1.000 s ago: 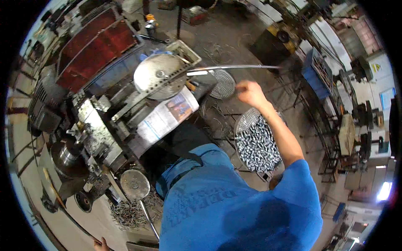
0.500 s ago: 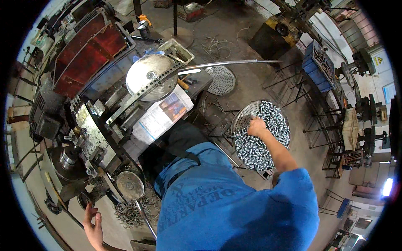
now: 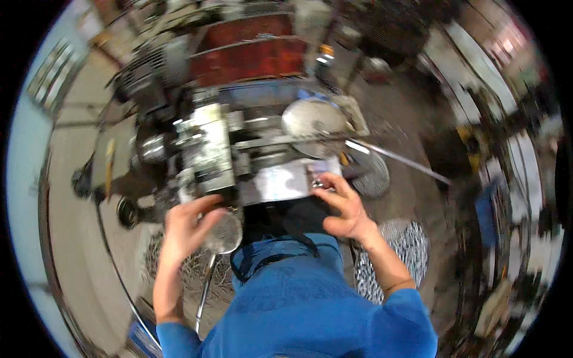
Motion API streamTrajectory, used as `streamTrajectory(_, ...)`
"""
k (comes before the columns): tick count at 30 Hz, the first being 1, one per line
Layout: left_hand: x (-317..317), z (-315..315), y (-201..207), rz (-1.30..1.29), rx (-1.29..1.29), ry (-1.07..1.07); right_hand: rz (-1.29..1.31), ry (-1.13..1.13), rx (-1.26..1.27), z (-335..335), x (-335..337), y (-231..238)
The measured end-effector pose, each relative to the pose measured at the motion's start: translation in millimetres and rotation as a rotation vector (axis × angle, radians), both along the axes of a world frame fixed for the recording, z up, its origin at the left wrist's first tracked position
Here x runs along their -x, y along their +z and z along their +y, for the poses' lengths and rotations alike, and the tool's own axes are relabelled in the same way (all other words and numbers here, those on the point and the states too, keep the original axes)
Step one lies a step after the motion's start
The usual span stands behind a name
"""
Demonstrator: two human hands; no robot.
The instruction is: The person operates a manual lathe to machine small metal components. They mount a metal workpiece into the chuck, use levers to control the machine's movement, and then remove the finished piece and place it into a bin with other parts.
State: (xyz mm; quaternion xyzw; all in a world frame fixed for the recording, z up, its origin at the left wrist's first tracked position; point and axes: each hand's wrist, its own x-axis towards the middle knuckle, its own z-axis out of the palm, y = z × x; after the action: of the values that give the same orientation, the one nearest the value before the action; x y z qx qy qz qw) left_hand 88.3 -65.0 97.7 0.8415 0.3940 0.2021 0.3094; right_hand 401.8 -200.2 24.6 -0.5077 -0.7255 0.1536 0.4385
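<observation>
The picture is motion-blurred. My right hand (image 3: 348, 210) is over the machine's front, its fingertips pinched on a small shiny metal part (image 3: 316, 181) beside a printed sheet (image 3: 279, 182). Further left, my left hand (image 3: 186, 228) hovers with fingers spread, just touching the rim of a round metal strainer (image 3: 225, 234). The strainer's long handle (image 3: 205, 292) runs down toward me. I cannot tell whether the left hand grips anything. My blue shirt fills the lower middle.
A grey machine (image 3: 206, 152) with a round metal disc (image 3: 311, 119) stands ahead. A long rod (image 3: 406, 161) sticks out right. A wire basket of small metal parts (image 3: 413, 250) sits at my right, a round wire tray (image 3: 375, 176) beyond it. Metal shavings (image 3: 179, 271) lie at lower left.
My right hand rose from the wire basket to the machine front with a small part. My left hand came up from the lower left to the strainer. The view swung left.
</observation>
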Motion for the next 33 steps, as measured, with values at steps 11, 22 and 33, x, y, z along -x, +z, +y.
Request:
streamTrajectory(11,-0.5,2.3,-24.2,-0.311,0.053,-0.055,-0.197,0.425,-0.105,88.1,117.0,66.7)
streamTrajectory(22,41.4,25.8,-20.5,-0.434,0.274,0.043,-0.425,0.521,-0.260,144.2,152.1,81.6)
streamTrajectory(33,230.9,-7.0,-5.2,-0.281,0.062,0.735,-1.014,0.183,-0.168,288.5,223.4,46.7)
